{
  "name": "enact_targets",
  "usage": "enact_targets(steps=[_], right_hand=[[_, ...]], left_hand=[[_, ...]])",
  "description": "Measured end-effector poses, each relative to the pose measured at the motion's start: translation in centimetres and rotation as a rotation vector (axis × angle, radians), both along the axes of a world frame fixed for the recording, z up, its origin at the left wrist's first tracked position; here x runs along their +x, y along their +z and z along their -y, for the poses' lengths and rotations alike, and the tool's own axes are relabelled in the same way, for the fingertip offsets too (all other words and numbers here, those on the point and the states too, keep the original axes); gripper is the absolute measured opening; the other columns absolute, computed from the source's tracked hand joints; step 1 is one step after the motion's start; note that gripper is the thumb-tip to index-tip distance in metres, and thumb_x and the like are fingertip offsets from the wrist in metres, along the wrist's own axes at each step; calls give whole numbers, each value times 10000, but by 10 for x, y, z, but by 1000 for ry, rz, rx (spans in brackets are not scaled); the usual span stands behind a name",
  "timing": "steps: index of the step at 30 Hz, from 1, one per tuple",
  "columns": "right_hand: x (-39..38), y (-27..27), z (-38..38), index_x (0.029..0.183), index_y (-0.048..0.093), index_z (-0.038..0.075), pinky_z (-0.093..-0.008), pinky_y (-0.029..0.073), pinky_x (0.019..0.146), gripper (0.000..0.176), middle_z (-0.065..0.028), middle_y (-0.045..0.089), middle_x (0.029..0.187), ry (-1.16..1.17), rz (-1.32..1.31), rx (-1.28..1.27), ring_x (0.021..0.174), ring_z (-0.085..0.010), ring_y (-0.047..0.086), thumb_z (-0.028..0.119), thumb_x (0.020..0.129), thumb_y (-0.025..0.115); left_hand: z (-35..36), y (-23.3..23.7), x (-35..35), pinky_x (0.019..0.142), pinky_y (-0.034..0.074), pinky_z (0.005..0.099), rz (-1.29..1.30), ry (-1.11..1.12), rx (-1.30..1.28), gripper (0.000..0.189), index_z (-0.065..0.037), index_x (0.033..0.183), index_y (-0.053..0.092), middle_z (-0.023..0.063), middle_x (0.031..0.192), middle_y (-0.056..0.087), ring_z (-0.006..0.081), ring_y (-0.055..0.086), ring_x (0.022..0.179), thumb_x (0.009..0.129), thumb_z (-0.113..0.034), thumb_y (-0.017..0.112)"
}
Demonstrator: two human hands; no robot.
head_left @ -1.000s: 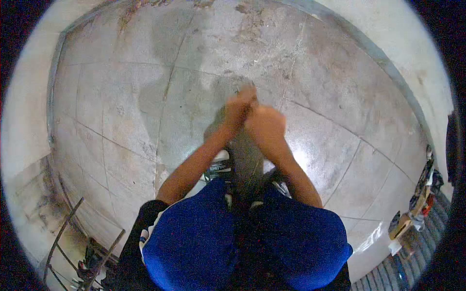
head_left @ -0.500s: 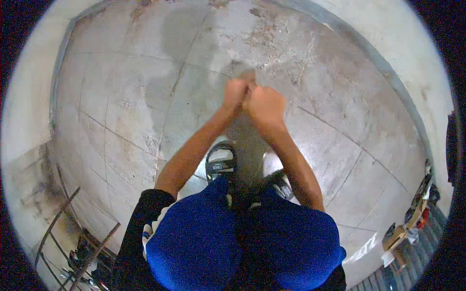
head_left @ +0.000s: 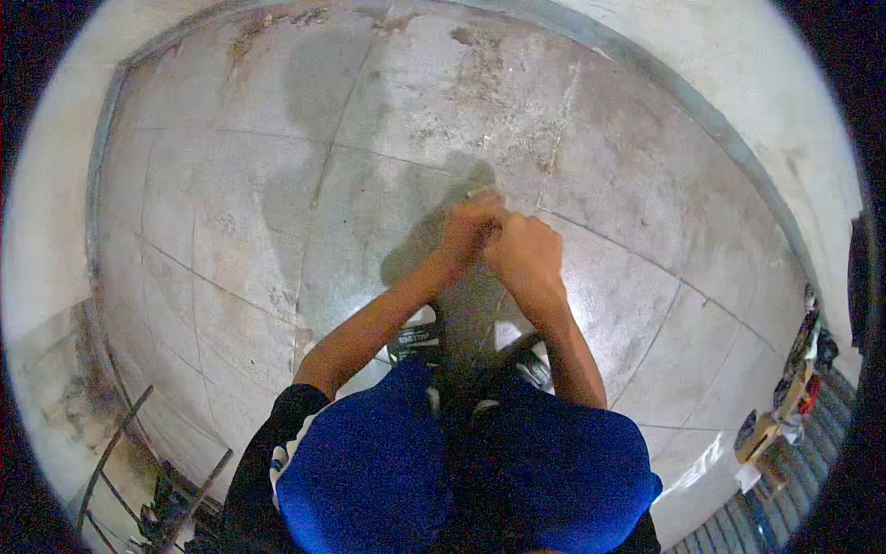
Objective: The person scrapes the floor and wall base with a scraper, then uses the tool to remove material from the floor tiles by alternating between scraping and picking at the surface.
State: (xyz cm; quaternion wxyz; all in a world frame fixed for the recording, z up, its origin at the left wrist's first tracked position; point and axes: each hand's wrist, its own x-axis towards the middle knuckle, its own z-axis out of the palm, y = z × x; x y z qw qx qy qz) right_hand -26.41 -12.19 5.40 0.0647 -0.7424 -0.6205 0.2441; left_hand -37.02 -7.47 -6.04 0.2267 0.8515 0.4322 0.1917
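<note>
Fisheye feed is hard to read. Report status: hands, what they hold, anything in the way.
Left hand shut on small pale object, unidentifiable. Right hand pressed against it, grip hidden. Only tiled floor and sandals below.

left hand (head_left: 468, 233), right hand (head_left: 526, 254) | fists touching | left seemingly pinches small pale item (head_left: 484, 193) | tiled floor (head_left: 231, 212)

The floor (head_left: 231, 231) is made of big grey stone tiles with thin lines between them. It looks old and stained. A dark damp patch (head_left: 318, 83) sits near the top. A pale wall (head_left: 766, 83) runs along the top right, and another wall (head_left: 46, 212) stands on the left. A metal frame (head_left: 111, 452) lies at the bottom left. Some small clutter (head_left: 794, 388) sits on the right. Light shines off one tile (head_left: 701, 457).
</note>
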Motion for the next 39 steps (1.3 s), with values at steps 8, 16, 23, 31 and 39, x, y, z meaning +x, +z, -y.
enact_targets(steps=[8,16,23,31,39], right_hand=[[19,8,-13,895,663,85,-468,516,623,202,-175,656,741,-38,49,45,693,-358,649,229,797,562],[24,-10,-28,928,686,124,-469,512,632,221,-170,655,735,-155,106,126,702,-363,642,259,791,578],[45,-21,-9,870,700,114,-475,508,633,192,-181,651,759,-212,112,82,709,-366,639,229,799,564],[57,5,18,810,692,82,-470,508,642,193,-206,641,761,-244,107,18,713,-379,633,207,806,545],[73,11,11,822,687,73,-477,499,644,191,-215,635,762,-281,141,-10,726,-394,629,212,804,557]], left_hand=[[-8,-50,24,645,519,405,40,-49,-21,121,-81,858,611,154,853,637,318,642,765,747,-120,585],[-61,-28,45,650,514,391,82,-121,-136,140,-65,868,615,151,869,638,300,645,820,805,-170,549],[-30,-40,69,726,518,369,233,-78,-189,173,-37,922,619,179,977,626,296,629,888,827,-180,598],[8,-52,77,931,413,405,482,-316,-475,299,6,1098,595,108,1085,618,254,552,1078,873,-191,590],[-4,-56,104,910,414,412,1215,-662,-724,268,32,1006,586,183,1051,610,302,577,1013,919,-206,499]])
